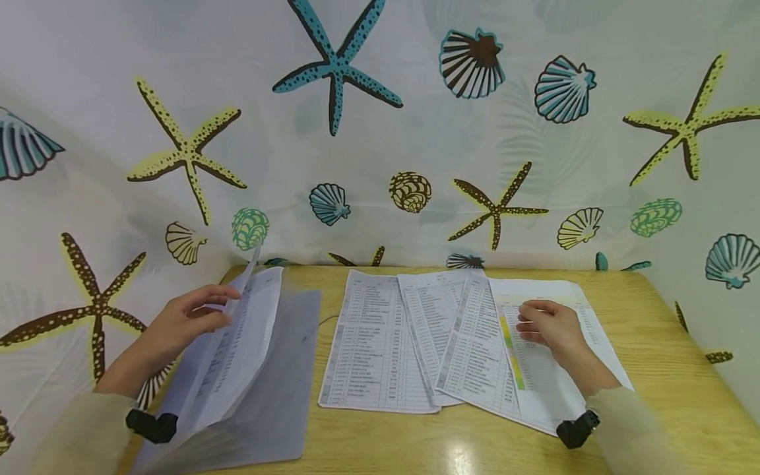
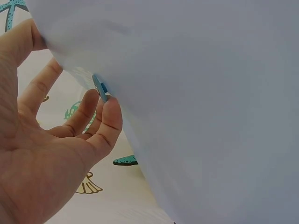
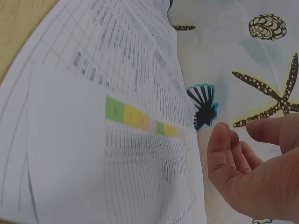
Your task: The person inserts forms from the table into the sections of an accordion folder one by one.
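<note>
On the left, my left hand (image 1: 181, 330) holds the edge of a raised translucent cover (image 2: 187, 93) of a folder (image 1: 291, 376), which has printed pages (image 1: 252, 336) standing half lifted inside. In the left wrist view, the digits of my left hand (image 2: 51, 144) lie along that edge, beside a small blue snap button (image 2: 100, 87). My right hand (image 1: 555, 330) is over a white sheet with a green and yellow strip (image 1: 578, 399), its fingers loosely curled. From the right wrist, my right hand (image 3: 261, 172) appears holding nothing, beside that sheet (image 3: 70, 149).
Printed table sheets (image 1: 377, 343) lie in the middle, with others overlapping (image 1: 481, 349) to their right and partly over the white sheet. The wooden table (image 1: 368, 442) meets a patterned cloth (image 1: 380, 145) at the back and sides.
</note>
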`<move>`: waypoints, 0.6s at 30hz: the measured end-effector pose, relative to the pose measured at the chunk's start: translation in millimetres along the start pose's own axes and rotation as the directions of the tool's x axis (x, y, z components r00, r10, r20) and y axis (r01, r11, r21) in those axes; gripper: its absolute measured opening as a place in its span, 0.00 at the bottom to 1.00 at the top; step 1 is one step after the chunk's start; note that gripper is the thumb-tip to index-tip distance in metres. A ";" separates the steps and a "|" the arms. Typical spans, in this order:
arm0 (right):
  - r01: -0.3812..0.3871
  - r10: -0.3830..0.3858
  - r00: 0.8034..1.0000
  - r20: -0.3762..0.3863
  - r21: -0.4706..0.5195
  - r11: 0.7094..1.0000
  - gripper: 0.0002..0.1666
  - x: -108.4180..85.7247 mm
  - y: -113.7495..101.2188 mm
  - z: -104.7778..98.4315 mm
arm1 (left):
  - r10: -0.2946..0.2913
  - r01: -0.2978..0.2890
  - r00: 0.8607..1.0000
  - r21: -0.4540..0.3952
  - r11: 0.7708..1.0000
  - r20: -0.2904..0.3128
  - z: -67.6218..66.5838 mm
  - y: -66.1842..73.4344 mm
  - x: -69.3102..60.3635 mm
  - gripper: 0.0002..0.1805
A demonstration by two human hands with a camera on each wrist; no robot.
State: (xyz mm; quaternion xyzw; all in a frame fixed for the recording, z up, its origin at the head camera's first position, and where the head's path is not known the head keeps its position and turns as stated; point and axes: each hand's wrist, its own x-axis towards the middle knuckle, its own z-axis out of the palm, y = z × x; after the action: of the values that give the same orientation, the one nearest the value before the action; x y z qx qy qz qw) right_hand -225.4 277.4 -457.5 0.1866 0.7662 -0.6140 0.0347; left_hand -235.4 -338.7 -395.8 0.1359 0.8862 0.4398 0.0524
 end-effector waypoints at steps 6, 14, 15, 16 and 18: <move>-0.017 0.014 0.999 -0.038 -0.080 0.997 0.33 -0.4 12.2 -34.4 | 0.017 -0.017 1.000 -0.014 1.000 -0.005 1.3 -0.3 -0.2 0.21; -0.061 0.054 0.996 -0.073 -0.095 0.994 0.35 -4.9 29.5 -75.6 | 0.039 -0.039 0.999 -0.012 0.999 -0.002 2.0 -1.6 2.1 0.21; -0.064 0.057 0.995 -0.078 -0.093 0.994 0.35 -5.0 31.0 -80.1 | 0.044 -0.044 0.999 -0.011 0.999 -0.004 2.1 -1.7 2.2 0.21; -0.066 0.059 0.995 -0.081 -0.088 0.994 0.36 -5.0 32.4 -84.5 | 0.050 -0.050 0.999 -0.010 0.999 -0.006 2.2 -1.9 2.4 0.21; -0.071 0.065 0.994 -0.085 -0.072 0.995 0.37 -5.0 35.1 -93.1 | 0.057 -0.057 0.998 -0.007 0.998 -0.010 2.4 -1.9 2.6 0.21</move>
State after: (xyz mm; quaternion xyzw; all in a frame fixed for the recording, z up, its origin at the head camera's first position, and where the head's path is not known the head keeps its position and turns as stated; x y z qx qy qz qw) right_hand -192.8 371.2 -466.0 0.2365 0.7825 -0.5751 0.0310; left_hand -237.7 -337.3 -398.7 0.1589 0.8805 0.4452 0.0360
